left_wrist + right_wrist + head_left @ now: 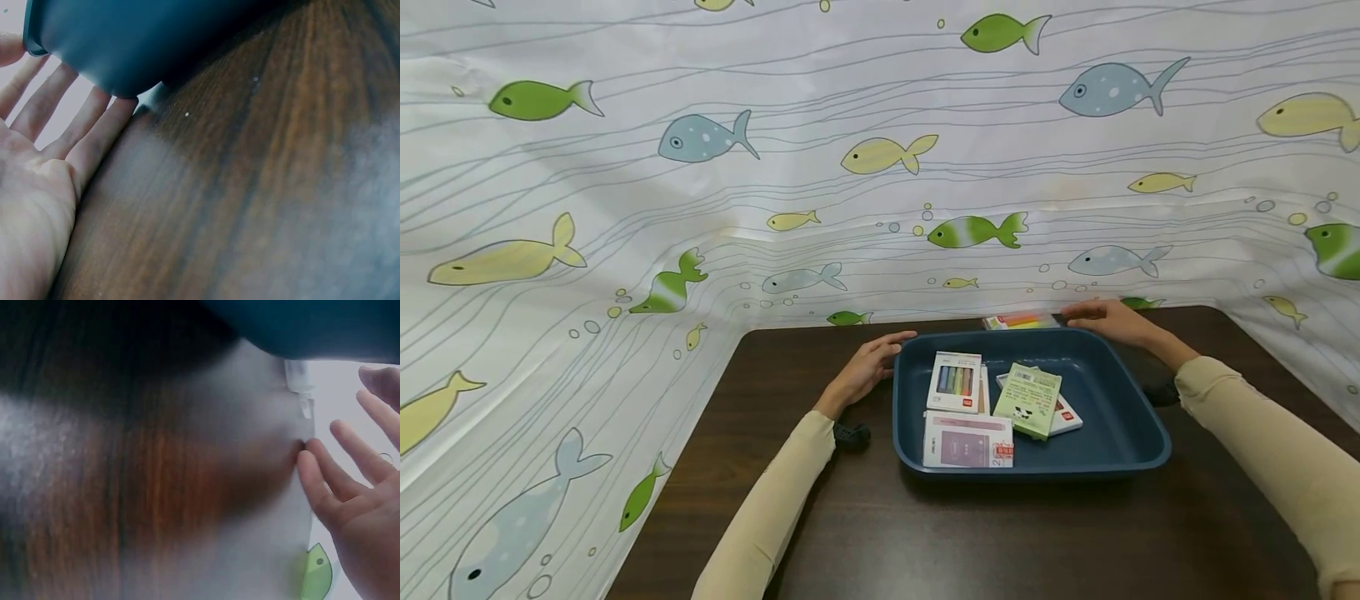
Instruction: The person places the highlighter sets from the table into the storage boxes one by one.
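A dark blue tray (1112,417) sits on the table with several small boxes inside. My left hand (863,367) is at its far left corner; in the left wrist view the extended fingers (100,128) reach the tray's outer side. Beyond the far right corner is my right hand (1108,321), fingers spread and nothing gripped. A flat pack of coloured sticks (1022,321) lies behind the tray, near the right fingertips. In the tray are a white box with coloured sticks in its window (955,382), a pink-and-white box (967,440) and a green box (1028,398) overlapping a white one (1066,418).
The dark wooden table (865,533) extends in front of the tray and to both sides. A white fish-print sheet (880,83) rises behind the table's far edge and along the left and right sides. Dark wrist bands (852,437) sit under the sleeves.
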The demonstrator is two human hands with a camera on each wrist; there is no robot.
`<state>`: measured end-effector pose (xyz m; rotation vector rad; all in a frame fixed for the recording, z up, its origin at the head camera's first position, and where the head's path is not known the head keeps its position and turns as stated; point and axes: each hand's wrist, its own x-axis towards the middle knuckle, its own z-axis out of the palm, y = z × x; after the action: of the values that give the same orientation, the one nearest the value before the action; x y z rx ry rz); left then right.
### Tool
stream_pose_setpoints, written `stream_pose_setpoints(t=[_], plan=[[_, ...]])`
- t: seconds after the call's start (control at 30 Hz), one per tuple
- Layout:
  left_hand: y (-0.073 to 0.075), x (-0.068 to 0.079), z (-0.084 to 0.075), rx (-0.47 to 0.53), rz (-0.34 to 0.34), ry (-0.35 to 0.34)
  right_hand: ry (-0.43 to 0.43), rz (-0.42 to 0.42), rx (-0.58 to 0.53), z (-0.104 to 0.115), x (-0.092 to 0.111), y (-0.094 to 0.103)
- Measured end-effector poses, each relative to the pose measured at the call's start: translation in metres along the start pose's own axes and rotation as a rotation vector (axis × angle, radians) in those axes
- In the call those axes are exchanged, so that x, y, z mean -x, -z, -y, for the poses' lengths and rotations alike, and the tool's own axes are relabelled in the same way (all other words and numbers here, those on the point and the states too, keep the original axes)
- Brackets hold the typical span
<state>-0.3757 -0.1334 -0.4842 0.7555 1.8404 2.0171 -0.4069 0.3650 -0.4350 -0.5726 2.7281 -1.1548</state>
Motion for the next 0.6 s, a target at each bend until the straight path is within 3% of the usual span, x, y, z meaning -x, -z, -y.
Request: stream_pose_setpoints(t=[0.33, 0.5, 0.6], plan=[[0.001, -0.003, -0.003, -0.003, 0.006, -0.012, 0.160, 0.106, -0.032, -0.017, -0.010, -0.006], [0.002, -0.003, -0.002, -0.009, 0.004, -0.007, 0.291, 0.128, 0.009, -0.024, -0.012, -0.009], [0.002, -0.003, 0.001, -0.011, 0.004, -0.001, 0.314, 0.135, -0.017, -0.027, -0.012, -0.012]])
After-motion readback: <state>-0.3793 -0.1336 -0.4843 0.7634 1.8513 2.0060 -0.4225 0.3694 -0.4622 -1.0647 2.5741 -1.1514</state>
